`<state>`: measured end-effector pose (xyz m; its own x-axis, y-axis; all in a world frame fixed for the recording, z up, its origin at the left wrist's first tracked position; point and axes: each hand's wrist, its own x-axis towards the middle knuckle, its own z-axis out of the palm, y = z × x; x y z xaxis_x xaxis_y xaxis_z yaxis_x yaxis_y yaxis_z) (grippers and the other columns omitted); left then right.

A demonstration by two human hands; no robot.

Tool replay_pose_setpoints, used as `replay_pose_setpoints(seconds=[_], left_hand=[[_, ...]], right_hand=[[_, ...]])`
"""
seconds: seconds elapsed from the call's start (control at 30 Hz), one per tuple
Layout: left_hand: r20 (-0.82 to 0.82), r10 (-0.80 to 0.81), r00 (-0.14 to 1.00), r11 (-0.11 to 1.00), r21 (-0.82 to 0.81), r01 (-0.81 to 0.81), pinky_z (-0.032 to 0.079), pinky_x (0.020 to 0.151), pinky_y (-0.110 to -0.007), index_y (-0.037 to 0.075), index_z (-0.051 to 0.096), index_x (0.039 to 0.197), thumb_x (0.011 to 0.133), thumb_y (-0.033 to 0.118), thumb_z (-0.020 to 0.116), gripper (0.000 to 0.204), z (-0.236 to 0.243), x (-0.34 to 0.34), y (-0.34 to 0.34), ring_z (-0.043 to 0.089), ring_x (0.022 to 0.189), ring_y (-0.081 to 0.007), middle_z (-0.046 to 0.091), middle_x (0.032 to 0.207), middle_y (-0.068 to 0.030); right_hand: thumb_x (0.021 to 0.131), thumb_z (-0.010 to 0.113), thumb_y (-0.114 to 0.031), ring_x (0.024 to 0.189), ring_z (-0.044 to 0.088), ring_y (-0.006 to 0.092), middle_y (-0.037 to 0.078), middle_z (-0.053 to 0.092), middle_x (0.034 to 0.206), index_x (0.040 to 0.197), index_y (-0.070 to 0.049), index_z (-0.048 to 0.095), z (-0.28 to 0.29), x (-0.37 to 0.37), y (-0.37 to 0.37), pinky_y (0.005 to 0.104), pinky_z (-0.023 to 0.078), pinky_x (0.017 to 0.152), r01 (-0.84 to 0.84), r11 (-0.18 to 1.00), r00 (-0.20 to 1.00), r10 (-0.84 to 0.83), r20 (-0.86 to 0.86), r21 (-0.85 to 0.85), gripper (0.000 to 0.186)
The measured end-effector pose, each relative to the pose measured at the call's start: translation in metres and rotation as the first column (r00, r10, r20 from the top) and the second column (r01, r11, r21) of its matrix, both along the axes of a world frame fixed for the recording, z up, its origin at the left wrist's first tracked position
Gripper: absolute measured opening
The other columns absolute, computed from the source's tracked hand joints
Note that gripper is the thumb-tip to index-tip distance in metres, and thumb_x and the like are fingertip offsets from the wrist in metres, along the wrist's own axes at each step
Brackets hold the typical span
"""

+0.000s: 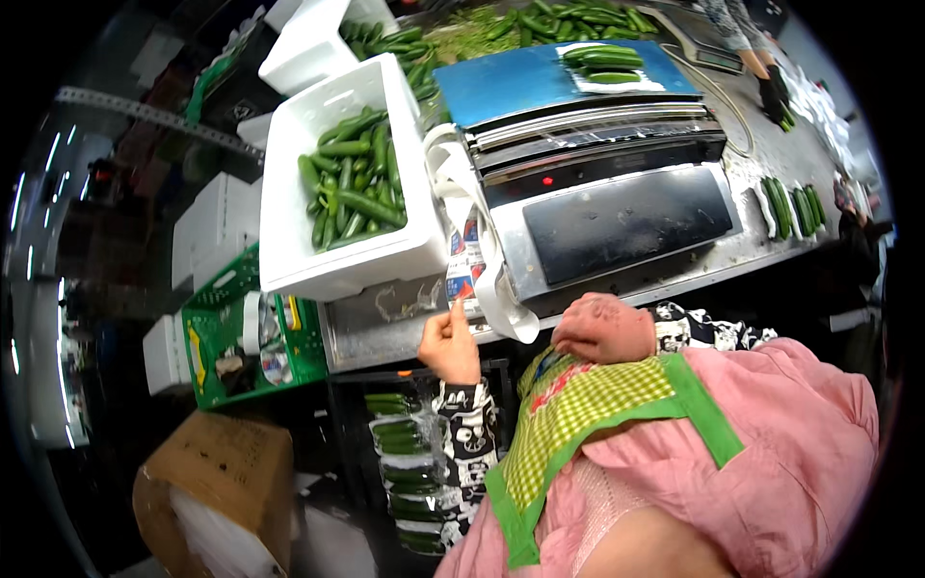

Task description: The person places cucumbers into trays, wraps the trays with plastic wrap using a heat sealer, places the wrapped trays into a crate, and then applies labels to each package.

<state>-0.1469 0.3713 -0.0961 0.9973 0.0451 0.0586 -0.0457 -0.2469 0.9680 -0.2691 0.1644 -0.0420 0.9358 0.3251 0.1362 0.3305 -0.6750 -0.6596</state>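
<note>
My left hand is closed at the front edge of the metal table. Its raised fingertip and thumb meet the lower end of a printed label strip. A white backing band curls down beside that strip. My right hand is curled in front of my apron, and whatever its fingers hold is hidden. Beyond it stands a wrapping machine with a black plate and a small red light. On the machine's blue top, several cucumbers lie on a white tray.
Left of the machine, a white foam box holds loose cucumbers. Two packs of cucumbers lie to the right. Below the table are a black crate of wrapped cucumbers, a green crate and a cardboard box. Another person's gloved hand shows at far right.
</note>
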Motion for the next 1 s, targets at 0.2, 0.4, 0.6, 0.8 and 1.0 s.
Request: replay_pose_setpoints(seconds=[0.2,0.4,0.6,0.8,1.0], left_hand=[[0.065,-0.034,0.997,0.993,0.117,0.026,0.039,0.048,-0.030,0.004,0.056,0.065,0.083,0.025,0.078,0.035,-0.014,0.001,-0.030,0.045,0.046,-0.0110,0.051,0.051,-0.0012],[0.169,-0.076,0.983,0.987,0.152,0.050,0.034,0.046,-0.030,0.005,0.044,0.060,0.085,0.023,0.076,0.045,-0.023,-0.012,-0.050,0.037,0.048,-0.0101,0.043,0.051,-0.0002],[0.168,-0.100,0.981,0.987,0.142,0.076,0.038,0.047,-0.038,0.005,0.045,0.062,0.080,0.019,0.077,0.040,-0.012,-0.050,-0.025,0.046,0.044,-0.0274,0.048,0.052,-0.0099],[0.077,0.012,0.997,0.996,0.092,-0.020,0.037,0.045,-0.035,0.003,0.045,0.061,0.081,0.016,0.078,0.040,-0.027,-0.088,0.015,0.045,0.044,-0.0209,0.048,0.052,-0.0083],[0.103,0.165,0.981,0.985,-0.070,-0.159,0.043,0.055,-0.030,0.004,0.058,0.079,0.078,0.005,0.079,0.020,-0.028,-0.113,0.046,0.049,0.058,-0.0166,0.054,0.072,-0.0043]], right_hand=[[0.086,0.068,-0.012,0.081,0.065,0.0297,0.012,0.066,0.087,0.098,-0.003,0.063,0.021,0.027,-0.012,0.0362,0.052,0.070,0.222,0.949,0.972,-0.233,0.020,0.224,0.016],[0.087,0.064,-0.023,0.072,0.068,0.0327,0.017,0.067,0.083,0.105,0.001,0.053,0.011,0.158,0.008,0.0392,0.055,0.063,0.333,0.940,0.912,-0.301,0.280,-0.073,0.032],[0.081,0.067,-0.019,0.094,0.070,0.0312,0.016,0.070,0.093,0.106,0.006,0.052,-0.033,0.229,0.039,0.0406,0.056,0.076,0.237,0.724,0.940,-0.340,-0.036,-0.648,0.038],[0.079,0.071,-0.019,0.103,0.067,0.0315,0.011,0.067,0.111,0.129,-0.013,0.051,-0.049,0.233,0.054,0.0444,0.054,0.082,0.354,0.637,0.880,-0.474,0.015,-0.685,0.054],[0.081,0.060,-0.011,0.090,0.065,0.0378,0.022,0.064,0.092,0.099,-0.006,0.055,-0.017,0.169,0.051,0.0440,0.051,0.077,0.400,0.914,0.911,-0.389,0.141,-0.067,0.020]])
